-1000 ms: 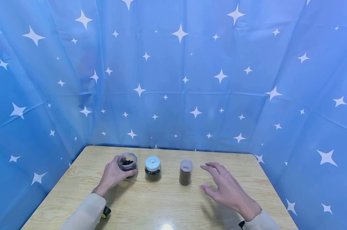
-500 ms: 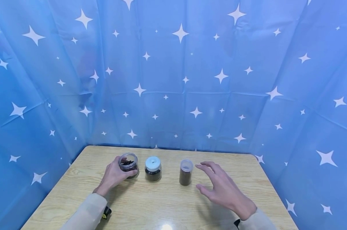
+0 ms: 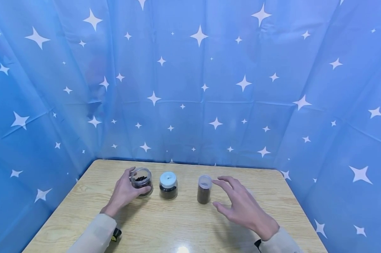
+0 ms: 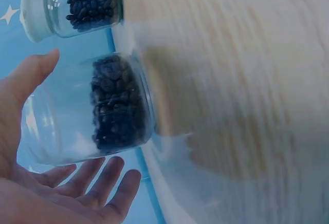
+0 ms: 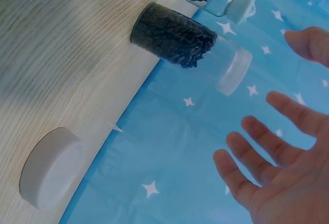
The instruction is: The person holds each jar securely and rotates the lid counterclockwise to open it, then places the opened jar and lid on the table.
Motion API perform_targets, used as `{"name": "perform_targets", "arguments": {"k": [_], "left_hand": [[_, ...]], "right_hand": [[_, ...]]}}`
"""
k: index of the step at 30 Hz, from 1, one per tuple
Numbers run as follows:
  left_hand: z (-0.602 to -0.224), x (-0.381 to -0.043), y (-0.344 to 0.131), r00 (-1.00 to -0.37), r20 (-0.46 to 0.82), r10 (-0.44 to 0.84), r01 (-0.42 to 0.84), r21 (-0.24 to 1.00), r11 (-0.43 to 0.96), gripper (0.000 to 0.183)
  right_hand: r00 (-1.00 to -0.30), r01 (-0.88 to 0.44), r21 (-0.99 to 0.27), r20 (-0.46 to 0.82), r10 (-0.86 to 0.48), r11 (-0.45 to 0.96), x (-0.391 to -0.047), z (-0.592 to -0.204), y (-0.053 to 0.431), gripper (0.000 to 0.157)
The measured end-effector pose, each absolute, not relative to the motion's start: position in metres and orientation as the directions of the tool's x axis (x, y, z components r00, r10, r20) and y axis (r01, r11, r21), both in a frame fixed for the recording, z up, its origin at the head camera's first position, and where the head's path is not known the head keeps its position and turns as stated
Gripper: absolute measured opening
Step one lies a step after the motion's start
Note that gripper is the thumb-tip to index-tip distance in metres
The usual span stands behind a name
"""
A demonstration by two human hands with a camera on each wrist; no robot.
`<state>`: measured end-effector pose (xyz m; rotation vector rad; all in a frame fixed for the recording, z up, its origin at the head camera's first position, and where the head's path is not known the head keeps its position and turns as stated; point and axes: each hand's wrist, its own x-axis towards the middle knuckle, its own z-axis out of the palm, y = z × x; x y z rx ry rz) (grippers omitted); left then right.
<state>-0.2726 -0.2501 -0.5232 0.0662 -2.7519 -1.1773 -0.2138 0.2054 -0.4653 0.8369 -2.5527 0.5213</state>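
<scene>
Nearest the viewer, two pale sleeves [image 3: 93, 233] trail behind the fingers, with a small black fitting [image 3: 116, 234] protruding beneath the left cuff. The left hand [image 3: 124, 191] is positioned around an open glass jar [image 4: 87, 112]; its fingers are extended and lightly spread on one side of the glass, with the thumb on the other. Whether they press the glass cannot be told. The jar stands upright between thumb and fingers, its lower part filled with dark beans [image 4: 119, 103]. The right hand [image 3: 244, 207] is held above the worktop [image 3: 177, 221], fingers spaced and relaxed, thumb apart from them, holding nothing. Just beyond the right fingertips, opposite the gap between thumb and index finger, stands a slim clear container [image 3: 204, 189], upright, with a frosted top band and dark contents [image 5: 175, 36]; the right wrist view shows it clear of contact. In that view a white disc [image 5: 54, 170] lies flat on the worktop, beyond the little-finger side of the right hand. Between the two sets of fingers, just right of the left thumb, stands a capped jar [image 3: 168, 186], also containing dark beans, its cap [image 3: 168, 179] pale blue. Farthest from the fingers, behind the worktop, hangs a blue curtain [image 3: 190, 70] patterned with white four-pointed stars.
</scene>
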Motion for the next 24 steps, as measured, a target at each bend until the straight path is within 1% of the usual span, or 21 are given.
{"name": "perform_targets", "arguments": {"k": [3, 6, 10, 14, 24], "left_hand": [[-0.519, -0.269, -0.250, -0.984, 0.143, -0.105, 0.031, 0.719, 0.694, 0.120], [-0.514, -0.264, -0.249, -0.976, 0.190, -0.105, 0.065, 0.718, 0.693, 0.113], [-0.507, -0.260, -0.243, -0.949, 0.301, -0.090, 0.152, 0.690, 0.707, 0.102], [-0.499, -0.257, -0.234, -0.917, 0.395, -0.048, 0.242, 0.650, 0.721, 0.094], [-0.493, -0.251, -0.214, -0.889, 0.456, 0.029, 0.327, 0.591, 0.737, 0.085]], "right_hand": [[-0.730, -0.630, -0.211, 0.490, -0.477, 0.747, -0.215, -0.464, 0.202, 0.071], [-0.721, -0.639, -0.207, 0.498, -0.483, 0.740, -0.216, -0.463, 0.200, 0.071], [-0.705, -0.653, -0.196, 0.510, -0.493, 0.732, -0.218, -0.463, 0.198, 0.071], [-0.698, -0.662, -0.197, 0.512, -0.500, 0.723, -0.220, -0.463, 0.194, 0.072], [-0.683, -0.677, -0.194, 0.524, -0.508, 0.710, -0.222, -0.463, 0.188, 0.073]]}}
